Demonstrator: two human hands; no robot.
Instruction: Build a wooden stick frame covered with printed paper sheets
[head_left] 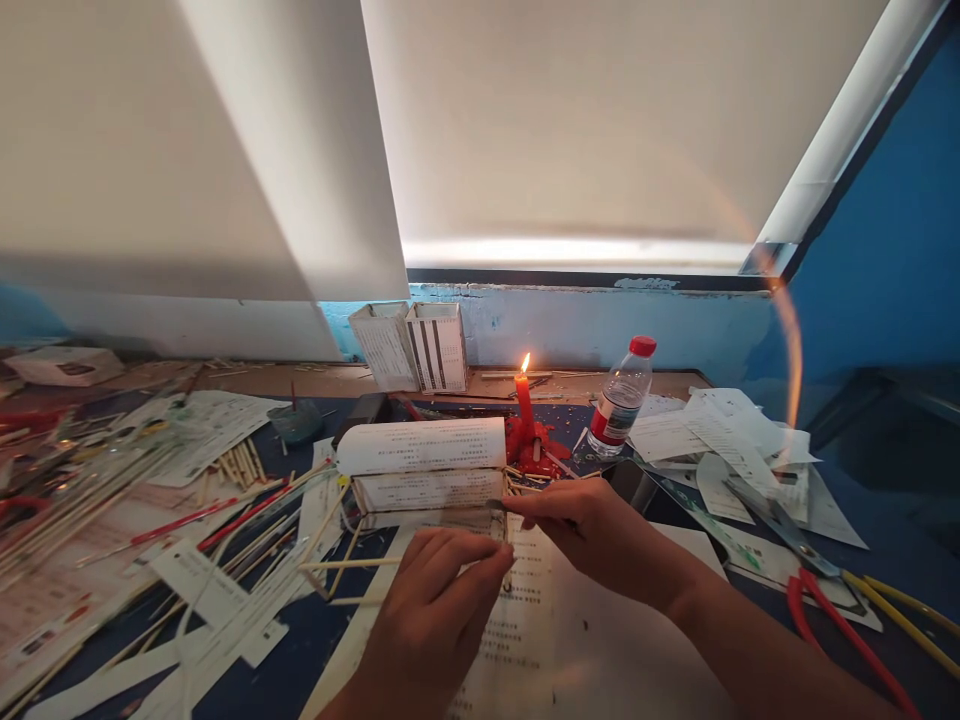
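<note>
A small frame of thin wooden sticks [335, 567], with printed paper [424, 447] curved over its back part, lies on printed sheets in front of me. My left hand [442, 605] is closed at the frame's near side, its fingers bent and pressed together around sticks. At the frame's right end, my right hand [577, 525] pinches something small and dark near the paper's edge; I cannot make out what it is. Just behind the frame, a lit red candle [524, 402] stands in a pool of red wax [541, 455].
A bottle [621, 398] with a red cap stands right of the candle. Scissors [784, 525], red-handled pliers [847, 640] and paper scraps [742, 430] lie at the right. Sticks, strips and pens [176, 522] crowd the left. Two paper-covered boxes [437, 348] stand against the wall.
</note>
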